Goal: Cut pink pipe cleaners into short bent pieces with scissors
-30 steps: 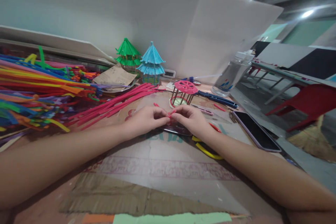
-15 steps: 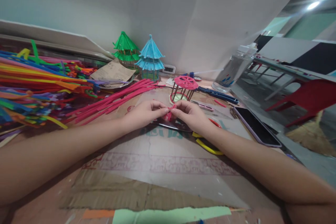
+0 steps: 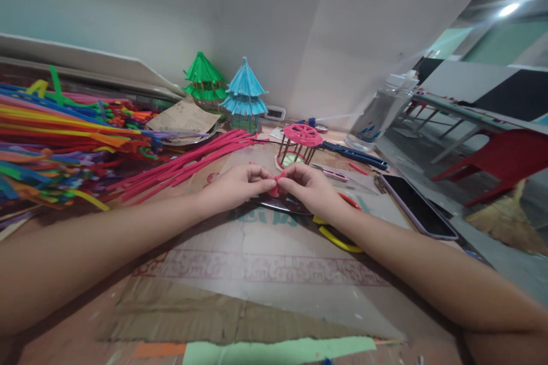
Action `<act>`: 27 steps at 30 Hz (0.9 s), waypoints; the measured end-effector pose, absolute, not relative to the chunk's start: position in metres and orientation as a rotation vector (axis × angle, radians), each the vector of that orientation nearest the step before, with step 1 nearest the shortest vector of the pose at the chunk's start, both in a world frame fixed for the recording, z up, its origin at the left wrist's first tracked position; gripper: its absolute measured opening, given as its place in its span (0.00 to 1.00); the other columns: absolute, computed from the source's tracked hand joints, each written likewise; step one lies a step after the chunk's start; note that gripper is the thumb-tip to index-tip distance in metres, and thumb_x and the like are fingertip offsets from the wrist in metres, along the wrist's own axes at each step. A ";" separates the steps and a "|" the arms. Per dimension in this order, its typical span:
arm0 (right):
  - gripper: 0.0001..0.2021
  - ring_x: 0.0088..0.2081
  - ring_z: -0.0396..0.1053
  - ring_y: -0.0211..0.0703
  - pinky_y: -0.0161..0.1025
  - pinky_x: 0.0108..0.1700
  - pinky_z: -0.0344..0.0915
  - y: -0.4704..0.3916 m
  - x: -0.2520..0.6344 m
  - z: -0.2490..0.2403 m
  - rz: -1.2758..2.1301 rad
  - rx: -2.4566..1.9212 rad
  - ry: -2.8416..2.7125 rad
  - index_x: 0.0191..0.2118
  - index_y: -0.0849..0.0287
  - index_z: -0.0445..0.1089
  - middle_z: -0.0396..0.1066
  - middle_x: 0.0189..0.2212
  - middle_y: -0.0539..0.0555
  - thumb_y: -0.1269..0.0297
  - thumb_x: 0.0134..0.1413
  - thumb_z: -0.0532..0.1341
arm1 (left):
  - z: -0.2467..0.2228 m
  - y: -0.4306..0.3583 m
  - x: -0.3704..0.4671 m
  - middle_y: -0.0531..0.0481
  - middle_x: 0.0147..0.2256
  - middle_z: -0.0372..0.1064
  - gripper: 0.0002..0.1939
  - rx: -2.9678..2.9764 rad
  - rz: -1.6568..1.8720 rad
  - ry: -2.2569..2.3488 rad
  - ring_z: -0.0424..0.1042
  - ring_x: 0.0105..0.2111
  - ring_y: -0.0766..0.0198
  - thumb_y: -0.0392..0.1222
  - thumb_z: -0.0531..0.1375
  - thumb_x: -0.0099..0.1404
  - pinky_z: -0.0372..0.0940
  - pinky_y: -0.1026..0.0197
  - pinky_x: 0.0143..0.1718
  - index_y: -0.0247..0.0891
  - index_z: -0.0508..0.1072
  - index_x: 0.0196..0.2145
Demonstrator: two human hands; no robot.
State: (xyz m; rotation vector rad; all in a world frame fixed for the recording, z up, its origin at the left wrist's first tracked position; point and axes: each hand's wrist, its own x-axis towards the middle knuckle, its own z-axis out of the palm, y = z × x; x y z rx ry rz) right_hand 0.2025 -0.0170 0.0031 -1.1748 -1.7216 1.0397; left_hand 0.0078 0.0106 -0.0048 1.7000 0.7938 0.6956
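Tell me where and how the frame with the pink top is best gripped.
Probably from above, pinching opposite edges of the pink top: it is flat, while the posts beneath look thin, and the left hand and right hand are in front.

A pink-topped frame [image 3: 303,136] blocks the way beyond the right hand [image 3: 313,189], while patterned sheeting [image 3: 274,268] lies open between the forearms [image 3: 128,235].

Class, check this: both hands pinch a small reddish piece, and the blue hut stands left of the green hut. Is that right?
No: the head view shows the blue hut right of the green hut. The left hand and right hand do pinch the reddish piece.
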 end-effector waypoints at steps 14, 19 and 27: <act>0.09 0.29 0.70 0.38 0.35 0.32 0.65 -0.019 0.202 0.004 1.017 -1.192 -1.749 0.33 0.57 0.67 0.71 0.27 0.49 0.58 0.53 0.63 | -0.009 0.015 0.005 0.48 0.36 0.79 0.16 1.830 0.632 0.868 0.76 0.37 0.58 0.54 0.63 0.60 0.67 0.60 0.39 0.39 0.80 0.36; 0.07 0.29 0.69 0.37 0.34 0.32 0.65 -0.020 0.201 0.005 1.051 -1.138 -1.717 0.32 0.57 0.66 0.69 0.27 0.48 0.60 0.54 0.62 | -0.006 0.012 0.005 0.49 0.36 0.79 0.17 1.821 0.623 0.856 0.77 0.38 0.59 0.54 0.62 0.61 0.67 0.61 0.40 0.39 0.80 0.36; 0.07 0.28 0.69 0.36 0.35 0.33 0.66 -0.017 0.202 0.004 1.051 -1.123 -1.719 0.33 0.57 0.66 0.69 0.26 0.47 0.60 0.53 0.62 | -0.009 0.015 0.005 0.46 0.37 0.80 0.18 1.778 0.614 0.776 0.76 0.39 0.59 0.55 0.60 0.63 0.67 0.61 0.42 0.37 0.80 0.36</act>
